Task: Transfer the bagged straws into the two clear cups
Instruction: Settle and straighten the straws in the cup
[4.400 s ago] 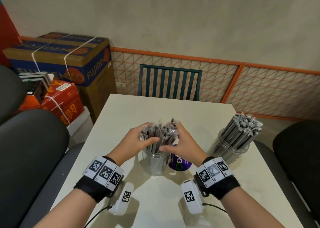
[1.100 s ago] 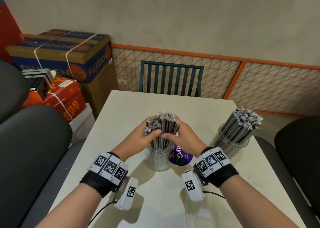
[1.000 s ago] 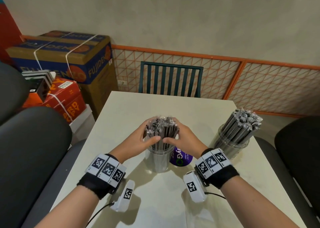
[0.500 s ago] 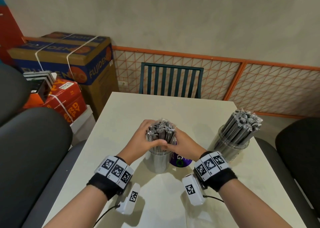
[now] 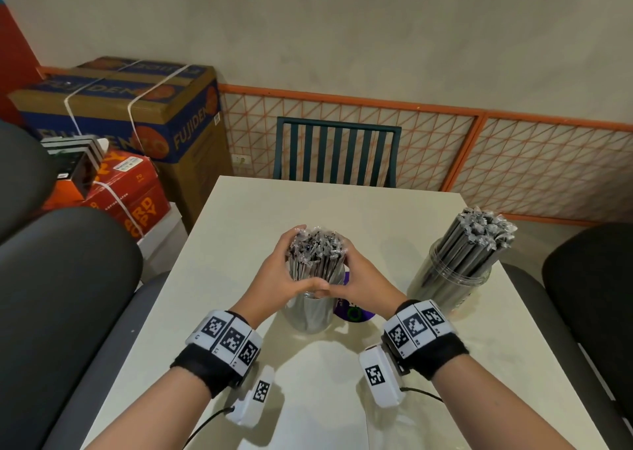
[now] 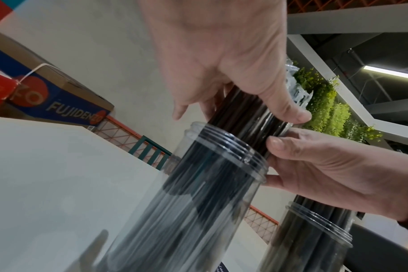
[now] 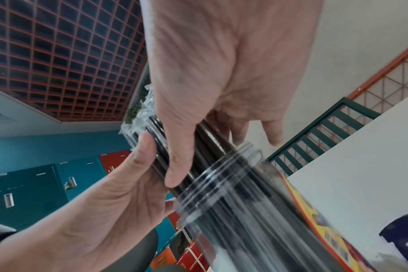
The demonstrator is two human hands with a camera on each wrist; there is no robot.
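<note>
Centrally, both hands enclosed one bundle of straws [image 5: 317, 256] standing in the near clear cup [image 5: 311, 312] on the tabletop [image 5: 239, 217]. The left hand [image 5: 281, 273] curled round the bundle's left side, its thumb [image 6: 283, 103] laid across the dark shafts just above the cup's rim, its fingers wrapped behind. The right hand [image 5: 363, 280] curled round the right side, its thumb [image 7: 177, 162] pressed along the shafts near the rim. The two thumbs met at the near face of the bundle, so that the hands together formed a closed ring about it.

The straws were thin, straight and dark, each sleeved in glossy clear film that ended in a crinkled silvery tuft at the top. The cup was a transparent, smooth-walled cylinder with raised ridges circling its mouth; the lower lengths of the straws showed through its wall, blurred in both wrist views. A second clear cup [image 5: 448, 278] stood at the right of the tabletop, apart from the hands, packed with straws [image 5: 479, 240] that leaned to the right. A purple round object [image 5: 351, 311] lay just right of the near cup, partly hidden by the right wrist.

Both forearms reached forward from the near edge and converged, wrists raised above the tabletop, each bearing a black band with checkered markers [image 5: 227, 338].
</note>
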